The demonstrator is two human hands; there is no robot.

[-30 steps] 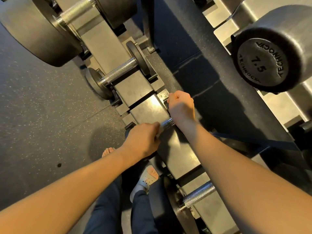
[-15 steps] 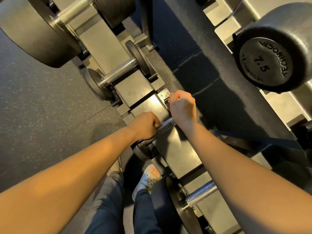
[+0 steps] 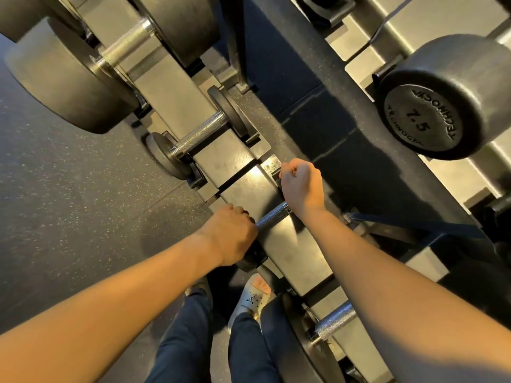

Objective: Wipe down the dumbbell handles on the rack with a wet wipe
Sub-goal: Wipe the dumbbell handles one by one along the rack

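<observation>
A small dumbbell lies across the lower rack shelf (image 3: 290, 244), and a short stretch of its knurled chrome handle (image 3: 273, 215) shows between my hands. My left hand (image 3: 229, 233) is closed around the near end of that handle. My right hand (image 3: 301, 183) is a fist over the far end, hiding the far head. No wet wipe shows; anything inside my left palm is hidden. More handles sit on the same shelf: a small one (image 3: 199, 134) further along, a thick one (image 3: 124, 45) at top left, and another (image 3: 336, 319) near my right forearm.
A black 7.5 dumbbell head (image 3: 420, 117) juts from the upper tier at right. Large black heads (image 3: 63, 84) crowd the top left. Speckled rubber floor (image 3: 69, 189) lies to the left. My feet (image 3: 249, 297) stand against the rack's base.
My left hand has slid back along the handle towards its near end, baring more chrome. My right fist has stayed on the far end.
</observation>
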